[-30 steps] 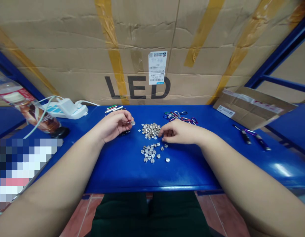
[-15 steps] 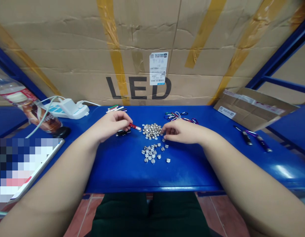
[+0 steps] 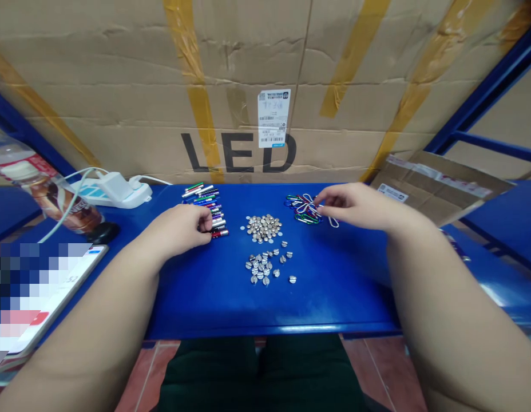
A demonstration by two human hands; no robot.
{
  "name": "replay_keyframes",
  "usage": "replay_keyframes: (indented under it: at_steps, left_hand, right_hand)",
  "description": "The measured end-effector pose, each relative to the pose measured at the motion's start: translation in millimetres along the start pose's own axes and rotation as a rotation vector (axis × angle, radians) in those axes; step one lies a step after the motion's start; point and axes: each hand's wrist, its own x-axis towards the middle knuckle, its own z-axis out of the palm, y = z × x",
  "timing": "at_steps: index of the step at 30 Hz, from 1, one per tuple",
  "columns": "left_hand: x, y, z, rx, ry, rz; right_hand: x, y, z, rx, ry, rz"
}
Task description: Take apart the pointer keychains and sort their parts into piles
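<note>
My left hand (image 3: 186,226) is at the left of the table with its fingers curled. A small red metal tube (image 3: 220,233), like a pocket flashlight body, sticks out from its fingertips with a silver end. Right beside it lies a row of similar coloured tubes (image 3: 205,199), partly covered by the hand. My right hand (image 3: 351,205) reaches over a pile of coloured carabiners (image 3: 307,217), its thumb and fingers closing on a carabiner there; the exact grip is partly hidden. Between the hands lie a heap of button cells (image 3: 264,228) and, nearer me, slotted silver caps (image 3: 261,268).
A power strip (image 3: 139,194) with a white plug, bottles (image 3: 63,200) and a tablet-like screen (image 3: 83,269) stand at the left. An open cardboard box (image 3: 437,183) is at the right. A large carton (image 3: 137,103) marked LED walls the back.
My left hand has drawn back left to the tube row with the red tube. My right hand has moved from the button cells right to the carabiners, whose pile has shifted.
</note>
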Motion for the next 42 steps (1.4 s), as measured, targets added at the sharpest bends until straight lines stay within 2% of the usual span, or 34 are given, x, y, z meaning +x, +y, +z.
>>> replay_keyframes:
  at_steps: [3, 5, 6, 8, 12, 14, 15, 18, 22, 26, 29, 32, 36, 39, 42]
  left_hand:
    - [3.2, -1.2, 1.6, -0.002, 0.01, -0.021]
    - [4.6, -2.1, 3.6, -0.027, 0.001, -0.009]
    - [5.0, -2.6, 4.8, -0.034, -0.001, 0.001]
    - [5.5, -3.2, 6.7, -0.04, 0.002, 0.024]
    - [5.4, -1.8, 8.3, -0.045, 0.03, 0.054]
    - [5.2, -0.3, 8.6, -0.057, 0.056, 0.068]
    - [5.1, 0.6, 8.8, -0.068, 0.071, 0.074]
    - [5.0, 3.4, 10.3, -0.117, 0.116, 0.09]
    - [5.8, 8.2, 14.9, -0.216, 0.156, 0.189]
    - [6.5, 15.1, 20.4, -0.282, 0.146, 0.309]
    - [4.8, 22.0, 23.3, -0.321, 0.133, 0.398]
    - [1.8, 31.1, 25.9, -0.373, 0.137, 0.492]
    - [-0.9, 45.1, 32.1, -0.5, 0.145, 0.587]
    - [-1.5, 53.2, 39.2, -0.727, 0.08, 0.603]
    - [-0.5, 56.3, 45.4, -0.973, -0.034, 0.579]
  right_hand:
    - [-19.4, 16.2, -21.5, 0.063, 0.318, 0.165]
    - [-37.0, 25.1, -33.8, -0.013, 0.534, 0.387]
    - [-46.5, 29.7, -38.5, -0.088, 0.587, 0.514]
    - [-65.5, 41.6, -44.0, -0.26, 0.55, 0.718]
    - [-98.9, 78.0, -38.5, -0.502, 0.209, 0.897]
    - [-111.6, 95.4, -29.2, -0.56, 0.129, 0.817]
    - [-116.8, 101.6, -23.8, -0.599, 0.12, 0.729]
    - [-127.2, 107.4, -8.3, -0.628, 0.179, 0.575]
    - [-129.5, 92.1, 4.0, -0.356, 0.201, 0.559]
    - [-121.2, 72.2, 6.6, -0.238, 0.233, 0.653]
    - [-111.2, 59.5, 5.6, -0.082, 0.188, 0.628]
    - [-97.6, 41.7, 5.1, 0.308, 0.158, 0.516]
    - [-71.2, 0.6, 10.5, 0.766, 0.212, 0.327]
    - [-46.6, -36.6, 24.6, 0.92, 0.093, 0.161]
    - [-21.3, -69.1, 44.8, 0.893, -0.001, -0.025]
